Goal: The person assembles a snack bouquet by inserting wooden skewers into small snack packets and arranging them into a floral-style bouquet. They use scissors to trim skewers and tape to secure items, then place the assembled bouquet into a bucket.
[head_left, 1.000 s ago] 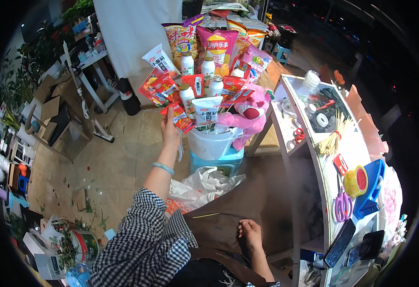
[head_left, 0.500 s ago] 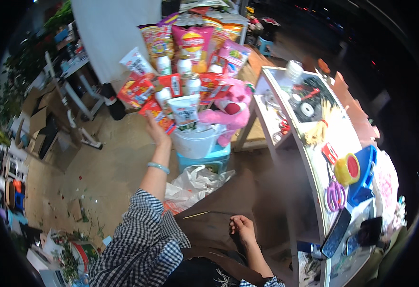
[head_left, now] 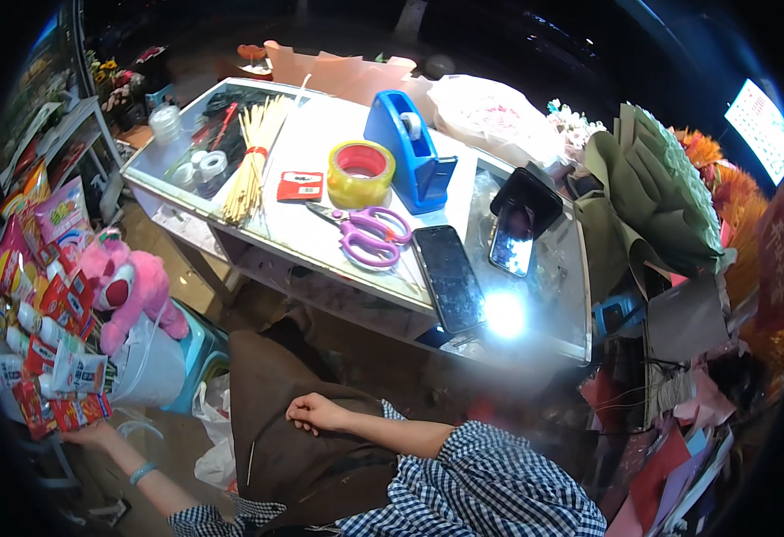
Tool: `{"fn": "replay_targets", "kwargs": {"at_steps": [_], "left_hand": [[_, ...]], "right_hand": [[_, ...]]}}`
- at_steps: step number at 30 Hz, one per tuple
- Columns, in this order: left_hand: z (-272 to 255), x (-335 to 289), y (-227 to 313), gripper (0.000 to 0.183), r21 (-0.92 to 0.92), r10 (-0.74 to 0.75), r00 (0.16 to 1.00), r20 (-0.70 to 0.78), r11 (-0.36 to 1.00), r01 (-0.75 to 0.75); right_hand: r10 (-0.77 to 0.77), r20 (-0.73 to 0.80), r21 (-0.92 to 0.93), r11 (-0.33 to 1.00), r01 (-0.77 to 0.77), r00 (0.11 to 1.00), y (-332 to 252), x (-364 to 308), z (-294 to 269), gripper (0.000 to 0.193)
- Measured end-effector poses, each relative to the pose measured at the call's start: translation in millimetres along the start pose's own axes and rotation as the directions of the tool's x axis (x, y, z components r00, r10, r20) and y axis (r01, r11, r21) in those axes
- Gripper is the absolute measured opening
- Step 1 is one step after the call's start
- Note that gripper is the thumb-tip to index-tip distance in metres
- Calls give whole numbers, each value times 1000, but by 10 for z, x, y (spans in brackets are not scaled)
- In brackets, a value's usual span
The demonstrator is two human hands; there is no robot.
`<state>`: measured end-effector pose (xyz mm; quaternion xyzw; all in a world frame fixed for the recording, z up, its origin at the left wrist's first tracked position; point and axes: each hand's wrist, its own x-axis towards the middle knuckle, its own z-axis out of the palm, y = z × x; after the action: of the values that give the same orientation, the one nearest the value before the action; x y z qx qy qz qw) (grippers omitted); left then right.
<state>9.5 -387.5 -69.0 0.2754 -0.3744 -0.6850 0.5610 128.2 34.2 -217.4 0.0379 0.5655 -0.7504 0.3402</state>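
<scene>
At the far left, my left hand (head_left: 93,435) is at the lower edge of a red snack packet (head_left: 80,410), its fingers mostly hidden behind it. That packet belongs to a bouquet of snack bags, white-capped bottles (head_left: 52,331) and a pink plush toy (head_left: 141,291), standing in a white bucket (head_left: 152,367). My right hand (head_left: 316,413) lies on the brown apron (head_left: 275,385) over my lap, fingers curled in, with nothing visible in them. A thin stick (head_left: 250,463) lies on the apron, apart from the hand.
A glass-topped counter (head_left: 338,282) carries bamboo sticks (head_left: 256,161), a yellow tape roll (head_left: 360,174), a blue tape dispenser (head_left: 410,161), purple scissors (head_left: 374,237) and phones (head_left: 450,277), one near a bright light. Wrapped bouquets (head_left: 629,188) and wrapping paper (head_left: 660,474) stand right. A plastic bag (head_left: 217,438) lies beside the bucket.
The view has swung to the right, so the bouquet and my left hand now appear at the far left and the counter in the middle. My left hand remains at the red packet.
</scene>
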Motion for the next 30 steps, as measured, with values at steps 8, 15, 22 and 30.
{"fn": "replay_targets", "kwargs": {"at_steps": [8, 15, 22, 30], "left_hand": [[-22, 270, -54, 73, 238, 12, 993, -116, 971, 16], [42, 293, -5, 52, 203, 151, 986, -72, 970, -134], [-1, 351, 47, 43, 32, 267, 964, 4, 963, -267], [57, 291, 365, 34, 221, 563, 819, 112, 789, -573]], "right_hand": [[2, 3, 12, 1000, -2, 1000, -16, -11, -38, 17], [5, 23, -11, 1000, -5, 1000, 29, 6, -56, 18], [-291, 41, -531, 804, 267, 956, -491, -170, 60, 18], [-906, 130, -954, -4, 300, 403, -2673, -635, -90, 23]]}}
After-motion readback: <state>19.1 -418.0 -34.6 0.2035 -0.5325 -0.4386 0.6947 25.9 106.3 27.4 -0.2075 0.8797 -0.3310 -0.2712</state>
